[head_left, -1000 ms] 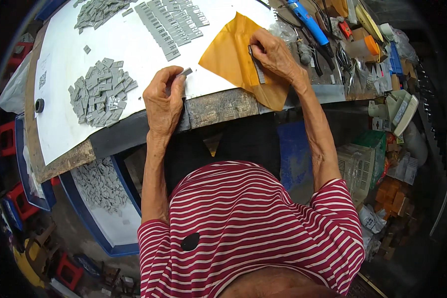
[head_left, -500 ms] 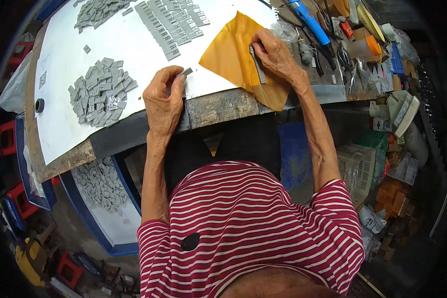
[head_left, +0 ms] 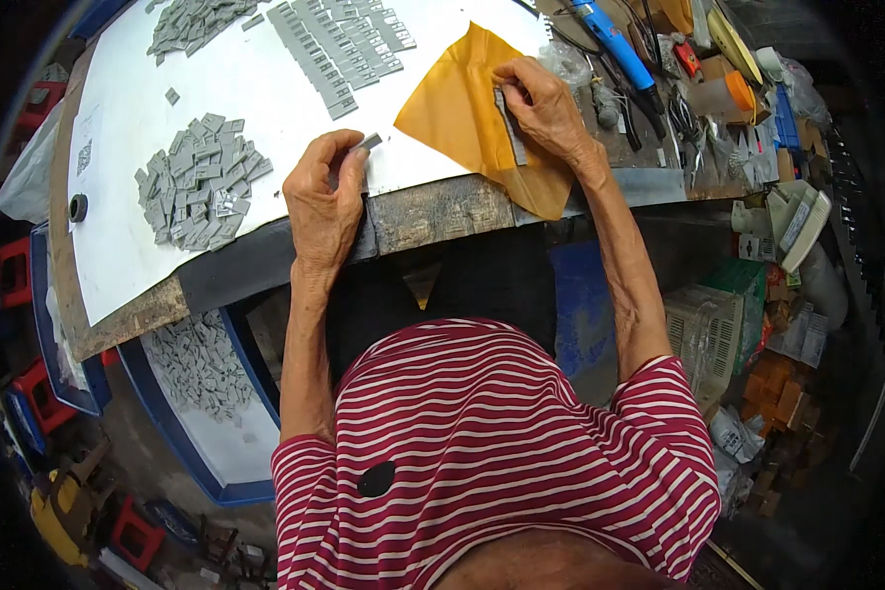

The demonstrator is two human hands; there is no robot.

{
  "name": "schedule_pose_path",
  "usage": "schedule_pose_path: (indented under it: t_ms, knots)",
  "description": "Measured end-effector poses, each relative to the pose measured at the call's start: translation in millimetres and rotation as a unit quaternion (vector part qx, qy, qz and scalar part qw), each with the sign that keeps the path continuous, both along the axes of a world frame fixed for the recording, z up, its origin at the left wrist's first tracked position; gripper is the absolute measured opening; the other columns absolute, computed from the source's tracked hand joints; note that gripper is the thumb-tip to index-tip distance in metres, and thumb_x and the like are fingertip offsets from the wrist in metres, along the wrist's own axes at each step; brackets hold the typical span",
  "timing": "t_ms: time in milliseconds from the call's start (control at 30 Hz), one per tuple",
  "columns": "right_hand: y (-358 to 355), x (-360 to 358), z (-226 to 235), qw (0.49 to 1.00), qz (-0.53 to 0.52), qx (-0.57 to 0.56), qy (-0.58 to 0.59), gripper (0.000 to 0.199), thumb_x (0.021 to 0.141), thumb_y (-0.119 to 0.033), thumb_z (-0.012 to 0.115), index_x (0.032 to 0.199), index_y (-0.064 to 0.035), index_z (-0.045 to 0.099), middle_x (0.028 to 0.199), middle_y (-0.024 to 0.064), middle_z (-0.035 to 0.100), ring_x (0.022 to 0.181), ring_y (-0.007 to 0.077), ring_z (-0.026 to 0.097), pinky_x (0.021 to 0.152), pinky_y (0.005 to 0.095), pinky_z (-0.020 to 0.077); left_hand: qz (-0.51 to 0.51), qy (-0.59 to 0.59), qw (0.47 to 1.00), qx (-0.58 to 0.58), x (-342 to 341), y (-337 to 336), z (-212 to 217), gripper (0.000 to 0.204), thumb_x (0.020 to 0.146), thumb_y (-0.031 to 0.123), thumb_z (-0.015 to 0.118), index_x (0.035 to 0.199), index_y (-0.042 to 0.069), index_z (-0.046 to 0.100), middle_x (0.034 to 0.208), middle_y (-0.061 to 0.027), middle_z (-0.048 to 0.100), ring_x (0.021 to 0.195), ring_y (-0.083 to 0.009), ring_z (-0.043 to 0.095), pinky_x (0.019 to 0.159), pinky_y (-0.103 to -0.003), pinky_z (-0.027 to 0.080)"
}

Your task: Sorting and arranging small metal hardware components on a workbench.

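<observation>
Between the thumb and fingers of my left hand (head_left: 323, 187) is a small flat grey piece (head_left: 369, 143), held just above the white sheet near the table's front edge. My right hand (head_left: 546, 106) is closed, its fingers curled together over an amber sheet (head_left: 452, 93). Right beside those fingers a narrow grey strip (head_left: 511, 133) lies on this sheet; what the fingertips pinch, if anything, is hidden. The amber sheet's lower corner hangs over the table edge.
Loose grey pieces form a pile (head_left: 202, 182) at the left; another pile (head_left: 197, 25) lies farther back. Rows of grey pieces (head_left: 329, 49) line up at the back middle. A blue pen-shaped tool (head_left: 615, 44) and clutter crowd the right. Below stands a blue tray (head_left: 241, 492).
My right hand has shifted slightly left, with its fingers still curled. My left hand and its grey piece stay in place.
</observation>
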State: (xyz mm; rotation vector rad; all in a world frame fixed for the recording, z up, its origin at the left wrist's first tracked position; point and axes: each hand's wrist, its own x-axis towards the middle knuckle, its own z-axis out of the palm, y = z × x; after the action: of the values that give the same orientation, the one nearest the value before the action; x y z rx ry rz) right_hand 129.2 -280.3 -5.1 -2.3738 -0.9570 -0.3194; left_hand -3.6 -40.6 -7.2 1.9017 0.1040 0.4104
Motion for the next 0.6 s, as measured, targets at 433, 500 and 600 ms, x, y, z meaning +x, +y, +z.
schedule_pose_path:
  t_ms: [433,500,600]
  knots:
    - [-0.7,1.2,-4.3,0.999,-0.031,0.0,-0.011,0.007,0.081,-0.005,0.051,0.084,0.0013,0.051,0.075,0.0117,0.054,0.068,0.0242,0.056,0.063,0.0327,0.0447,0.001,-0.004,1.0,-0.006,0.0,0.9,-3.4,0.014,0.081,0.004,0.057,0.092,-0.003,0.06,0.08,-0.0117,0.063,0.073,-0.0167,0.061,0.065,-0.027,0.048]
    - [-1.3,1.8,-5.4,0.999,-0.036,-0.001,-0.005,0.007,0.081,-0.005,0.051,0.084,0.0014,0.051,0.075,0.0116,0.054,0.068,0.0237,0.056,0.063,0.0327,0.0447,0.002,-0.004,1.0,-0.007,0.3,0.7,-3.6,0.013,0.081,0.004,0.057,0.092,-0.003,0.06,0.08,-0.0116,0.063,0.073,-0.0167,0.061,0.065,-0.027,0.048]
    - [-2.7,1.7,-5.3,0.999,-0.043,0.007,0.012,0.008,0.081,-0.006,0.051,0.085,0.0014,0.051,0.077,0.0132,0.054,0.07,0.027,0.056,0.064,0.0357,0.0449,0.003,-0.004,1.0,-0.01,1.0,0.1,-3.8,0.013,0.081,0.004,0.057,0.092,-0.003,0.06,0.08,-0.0116,0.063,0.073,-0.0168,0.061,0.065,-0.027,0.048]
